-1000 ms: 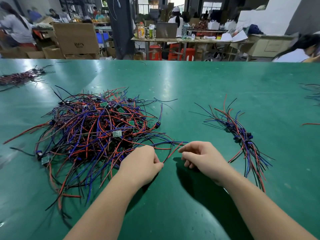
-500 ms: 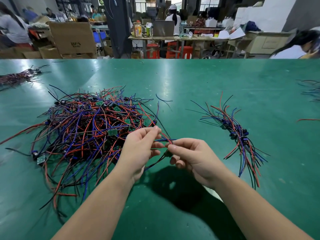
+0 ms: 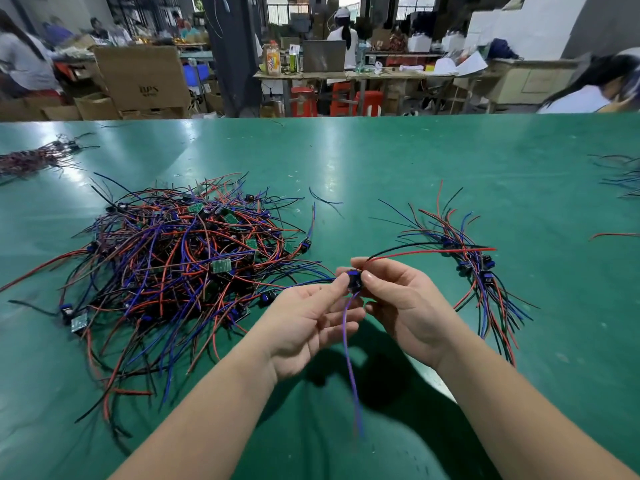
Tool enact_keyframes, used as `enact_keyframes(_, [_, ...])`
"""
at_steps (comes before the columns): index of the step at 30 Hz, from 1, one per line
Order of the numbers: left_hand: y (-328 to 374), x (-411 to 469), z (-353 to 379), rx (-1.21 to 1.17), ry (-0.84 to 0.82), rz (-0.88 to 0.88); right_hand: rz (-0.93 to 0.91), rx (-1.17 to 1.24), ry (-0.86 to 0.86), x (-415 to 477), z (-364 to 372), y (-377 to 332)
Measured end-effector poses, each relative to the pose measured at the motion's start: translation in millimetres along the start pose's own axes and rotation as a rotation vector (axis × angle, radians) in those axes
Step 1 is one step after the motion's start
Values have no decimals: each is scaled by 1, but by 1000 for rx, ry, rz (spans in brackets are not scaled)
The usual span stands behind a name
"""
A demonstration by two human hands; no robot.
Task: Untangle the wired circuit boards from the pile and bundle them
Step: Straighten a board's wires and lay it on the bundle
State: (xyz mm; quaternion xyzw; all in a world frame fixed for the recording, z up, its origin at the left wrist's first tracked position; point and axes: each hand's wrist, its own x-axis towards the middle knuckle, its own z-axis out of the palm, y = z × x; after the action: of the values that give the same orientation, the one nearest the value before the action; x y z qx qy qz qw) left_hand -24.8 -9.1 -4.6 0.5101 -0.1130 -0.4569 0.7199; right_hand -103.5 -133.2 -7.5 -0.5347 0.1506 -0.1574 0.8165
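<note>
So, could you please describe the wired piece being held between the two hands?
The wired circuit board is small, dark with blue, pinched above the green table by the left hand and right hand. One blue-purple wire hangs down toward the viewer; red and black wires run right, toward the sorted bundle; blue wires trail left toward the pile.

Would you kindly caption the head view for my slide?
Both hands, left hand and right hand, pinch one wired board between tangled pile and sorted bundle.
</note>
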Motion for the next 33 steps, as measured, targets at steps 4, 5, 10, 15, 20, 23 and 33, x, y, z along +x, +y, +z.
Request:
enact_keyframes(4, [-3, 1, -2, -9, 14, 69, 18, 0, -12, 2, 1, 3])
enact_keyframes(5, [-4, 1, -2, 0, 26, 81, 15, -5, -5, 2, 2, 3])
enact_keyframes(10, [-5, 2, 0, 69, 116, 111, 3, -125, 108, 2, 3, 2])
enact_keyframes(15, [-8, 2, 2, 76, 152, 151, 4, -162, 81, 0, 1, 2])
enact_keyframes(20, [-6, 2, 1, 80, 112, 100, 11, -206, 98, 2, -2, 1])
enact_keyframes(23, [-5, 1, 0, 165, 63, 69, 26, -146, 184, 6, -9, -8])
enact_keyframes(33, [-12, -8, 12, 430, -146, -27, -15, 98, 495, 17, -54, -33])
